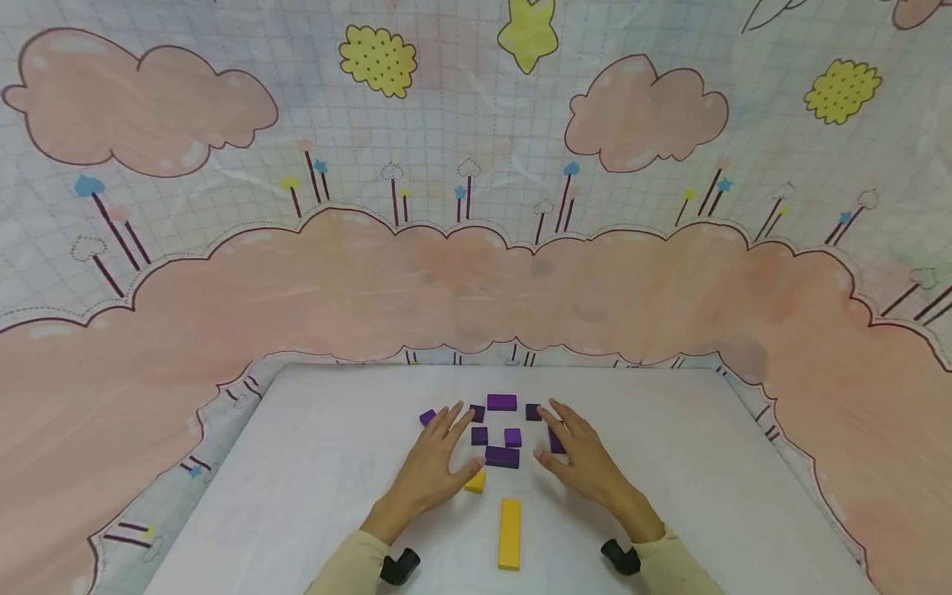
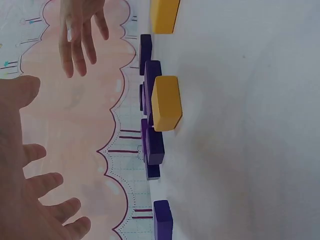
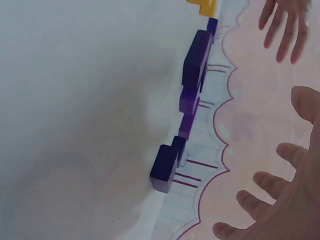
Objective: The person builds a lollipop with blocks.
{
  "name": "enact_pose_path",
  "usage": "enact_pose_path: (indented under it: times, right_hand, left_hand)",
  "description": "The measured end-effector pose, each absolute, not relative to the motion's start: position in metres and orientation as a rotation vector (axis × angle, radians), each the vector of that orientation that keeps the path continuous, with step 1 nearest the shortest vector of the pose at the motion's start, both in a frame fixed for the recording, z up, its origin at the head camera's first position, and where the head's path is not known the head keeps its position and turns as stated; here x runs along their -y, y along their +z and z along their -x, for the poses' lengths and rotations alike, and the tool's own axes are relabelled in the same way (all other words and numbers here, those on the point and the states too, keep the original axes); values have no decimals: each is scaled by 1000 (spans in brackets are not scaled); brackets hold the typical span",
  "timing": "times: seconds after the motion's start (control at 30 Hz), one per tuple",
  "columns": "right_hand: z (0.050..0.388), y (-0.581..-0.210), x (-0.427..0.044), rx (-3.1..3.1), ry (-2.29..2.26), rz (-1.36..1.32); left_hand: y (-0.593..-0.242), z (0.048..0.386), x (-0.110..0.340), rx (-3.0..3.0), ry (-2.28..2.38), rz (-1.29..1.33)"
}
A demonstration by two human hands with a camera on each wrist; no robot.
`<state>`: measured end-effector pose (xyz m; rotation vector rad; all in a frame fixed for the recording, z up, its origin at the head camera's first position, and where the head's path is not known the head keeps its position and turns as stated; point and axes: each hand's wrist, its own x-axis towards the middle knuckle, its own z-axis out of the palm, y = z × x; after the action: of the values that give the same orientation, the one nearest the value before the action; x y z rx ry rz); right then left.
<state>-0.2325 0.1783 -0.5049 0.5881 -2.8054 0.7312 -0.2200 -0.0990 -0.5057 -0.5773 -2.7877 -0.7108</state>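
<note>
Left hand (image 1: 430,464) at 9 o'clock, right hand (image 1: 586,459) at 3 from front purple block (image 1: 502,457); both splayed wide, holding nothing. Long yellow block (image 1: 509,534) at 6. Risk: low fingers sweeping inward could knock half-hidden right-side purple block (image 1: 555,444) askew.

From the head, farthest back, looks forward and down over the white tabletop (image 1: 669,438) to the cloud-printed backdrop (image 1: 476,289). From the left wrist, looks toward the far side, low and close, with the scene's right uppermost; from the right wrist, likewise, with the left uppermost. Shares purple blocks (image 1: 502,457), left hand (image 1: 426,468) and right hand (image 1: 583,459) throughout.
</note>
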Motion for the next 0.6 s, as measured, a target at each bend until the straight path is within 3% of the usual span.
enact_pose_path:
  times: [0.6]
  right_hand:
    - [223,-510,-170,2824,1088,-550]
  left_hand:
    - [-514,201,97,2691,-868,668]
